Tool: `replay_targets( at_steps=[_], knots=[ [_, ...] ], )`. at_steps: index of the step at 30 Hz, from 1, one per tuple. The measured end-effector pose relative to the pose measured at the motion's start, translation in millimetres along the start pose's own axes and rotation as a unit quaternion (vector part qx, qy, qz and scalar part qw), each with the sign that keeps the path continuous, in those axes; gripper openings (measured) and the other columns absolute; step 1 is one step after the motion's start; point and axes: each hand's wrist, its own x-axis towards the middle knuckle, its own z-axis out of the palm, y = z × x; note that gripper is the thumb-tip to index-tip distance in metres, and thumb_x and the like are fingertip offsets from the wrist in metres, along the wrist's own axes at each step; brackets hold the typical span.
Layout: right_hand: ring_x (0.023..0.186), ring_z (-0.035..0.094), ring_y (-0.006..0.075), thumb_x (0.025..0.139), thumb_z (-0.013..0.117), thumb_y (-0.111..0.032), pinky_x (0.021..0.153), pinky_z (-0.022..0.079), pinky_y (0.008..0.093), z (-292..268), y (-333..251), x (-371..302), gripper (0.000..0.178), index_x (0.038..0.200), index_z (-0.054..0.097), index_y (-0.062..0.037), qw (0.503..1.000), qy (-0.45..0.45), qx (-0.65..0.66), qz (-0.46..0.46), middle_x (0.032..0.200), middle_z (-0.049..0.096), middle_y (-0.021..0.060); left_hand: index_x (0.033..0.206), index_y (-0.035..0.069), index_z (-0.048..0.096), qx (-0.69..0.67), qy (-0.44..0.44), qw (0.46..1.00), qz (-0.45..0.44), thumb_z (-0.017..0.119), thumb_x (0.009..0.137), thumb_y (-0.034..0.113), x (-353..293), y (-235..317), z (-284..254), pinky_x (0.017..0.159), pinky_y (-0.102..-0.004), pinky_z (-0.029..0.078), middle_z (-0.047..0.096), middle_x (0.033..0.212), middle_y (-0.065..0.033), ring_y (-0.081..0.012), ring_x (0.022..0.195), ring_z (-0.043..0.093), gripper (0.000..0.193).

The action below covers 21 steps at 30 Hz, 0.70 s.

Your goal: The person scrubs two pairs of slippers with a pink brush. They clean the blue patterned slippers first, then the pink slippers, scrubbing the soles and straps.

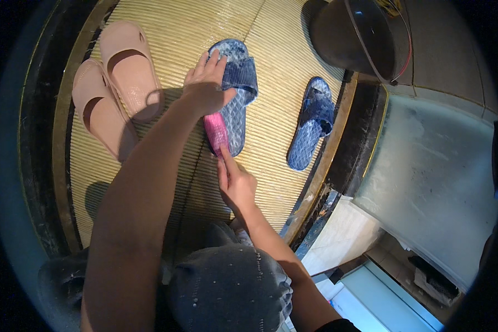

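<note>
Slipper [236, 108] | left hand [206, 88] spread wide over it, seemingly bracing | right hand [237, 183] holding pink brush [216, 130] by one end, perhaps for reach

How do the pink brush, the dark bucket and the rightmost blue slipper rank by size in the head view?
1. Dark bucket
2. Rightmost blue slipper
3. Pink brush, held in the right hand
</note>
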Motion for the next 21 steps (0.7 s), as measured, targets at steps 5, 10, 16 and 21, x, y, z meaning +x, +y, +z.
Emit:
replay_targets(
  at_steps=[5, 10, 16, 21],
  knots=[
    [0.048, 0.057, 0.0274, 0.085, 0.064, -0.016, 0.045, 0.047, 0.039, -14.1, -13.7, 23.1, 0.043, 0.127, 0.061, -0.0121, 0.992, -0.063, -0.085, -0.065, 0.056, 0.055, 0.0119, 0.152, 0.014, 0.018, 0.013, -0.054, 0.998, -0.039, 0.06, 0.087, 0.046, 1.2, 1.7, -11.1, 0.117, -0.0434, 0.016, 0.005, 0.161, -0.0055, -0.0251, 0.148, 0.003, 0.084],
    [0.05, 0.059, 0.0286, 0.078, 0.065, -0.01, 0.045, 0.048, 0.039, -6.3, -17.7, 42.8, 0.047, 0.125, 0.062, -0.0138, 0.994, -0.063, -0.08, -0.043, 0.057, 0.056, 0.0122, 0.152, 0.015, 0.019, 0.053, -0.044, 0.997, -0.04, 0.063, 0.088, 0.034, -1.0, 3.8, -8.6, 0.117, -0.0406, 0.017, 0.004, 0.161, -0.0049, -0.0253, 0.148, 0.003, 0.08],
    [0.041, 0.053, 0.0224, 0.088, 0.065, -0.021, 0.038, 0.043, 0.0357, -25.3, 4.1, -13.9, 0.034, 0.122, 0.065, -0.0199, 0.99, -0.045, -0.113, -0.071, 0.051, 0.051, 0.007, 0.151, 0.011, 0.016, 0.028, -0.062, 0.998, -0.017, 0.065, 0.086, 0.021, -1.1, 1.5, -11.8, 0.117, -0.0484, 0.019, 0.003, 0.16, -0.012, -0.031, 0.147, 0.005, 0.083],
    [0.04, 0.053, 0.0223, 0.088, 0.065, -0.022, 0.039, 0.044, 0.0367, -36.9, 15.2, -26.6, 0.034, 0.122, 0.065, -0.0195, 0.993, -0.069, -0.081, -0.05, 0.051, 0.051, 0.0069, 0.151, 0.01, 0.015, 0.028, -0.034, 0.999, -0.015, 0.065, 0.085, 0.018, -1.9, 2.1, -4.1, 0.116, -0.0498, 0.018, 0.003, 0.159, -0.0141, -0.0328, 0.147, 0.005, 0.083]
  ],
)
